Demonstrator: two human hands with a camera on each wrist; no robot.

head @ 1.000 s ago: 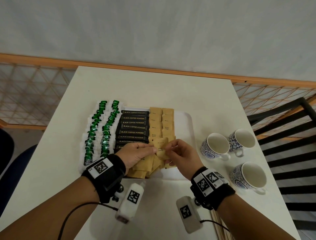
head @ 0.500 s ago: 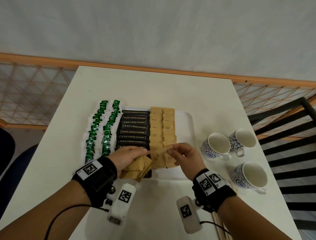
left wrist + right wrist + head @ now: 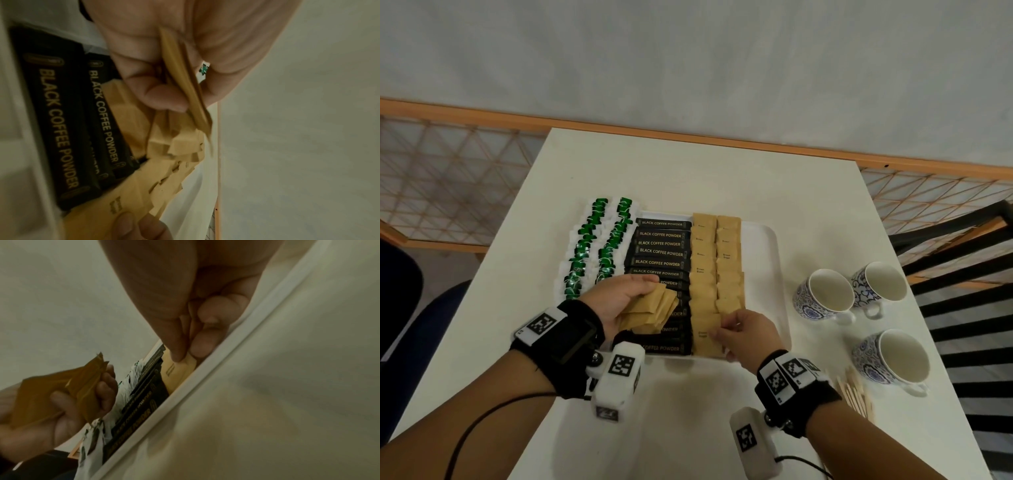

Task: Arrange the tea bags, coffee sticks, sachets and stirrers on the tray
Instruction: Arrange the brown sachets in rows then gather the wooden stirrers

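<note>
At the lower centre of the tray (image 3: 774, 240), our right hand (image 3: 748, 334) pinches one sachet (image 3: 705, 334) onto its row's near end. Our left hand (image 3: 616, 301) grasps the spare sachets (image 3: 650, 310). Next, we judge: release, draw another. Stirrers (image 3: 854, 394) wait on the worktop (image 3: 688, 171).

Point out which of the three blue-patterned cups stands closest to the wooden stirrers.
The blue-and-white patterned ceramic cup nearest the person, standing alone at the table's near right. The pale wooden stirrers lie just left of it; the other two cups stand together farther back.
</note>
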